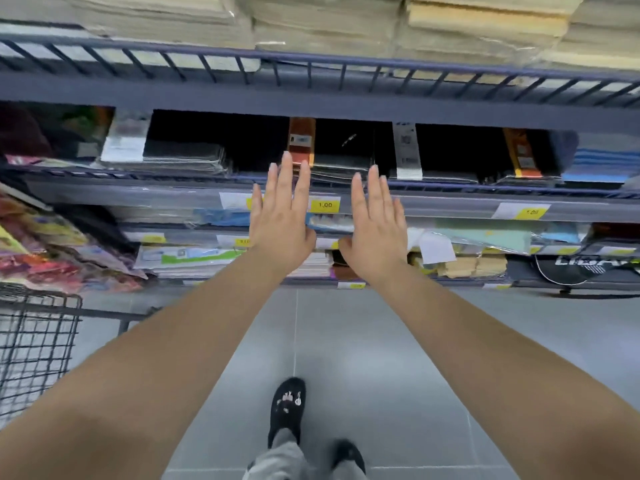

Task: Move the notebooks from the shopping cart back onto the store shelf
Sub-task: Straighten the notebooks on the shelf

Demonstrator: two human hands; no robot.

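Observation:
Both my arms stretch forward toward the store shelf (pixel 450 206). My left hand (pixel 282 216) and my right hand (pixel 375 223) are flat, fingers straight and pointing up, side by side in front of the shelf's edge, and hold nothing. Just beyond my fingertips, black notebooks (pixel 339 168) lie stacked on the shelf, with more black notebooks (pixel 183 154) to the left. The wire shopping cart (pixel 34 344) stands at the lower left; what it holds is out of view.
An upper shelf rail (pixel 311 69) carries stacked beige paper (pixel 485 26). Lower shelves hold wrapped stationery (pixel 187 258) and yellow price tags (pixel 323 205). Colourful packets (pixel 45 251) hang at the left. Grey floor tiles (pixel 381 341) and my black shoes (pixel 287 407) lie below.

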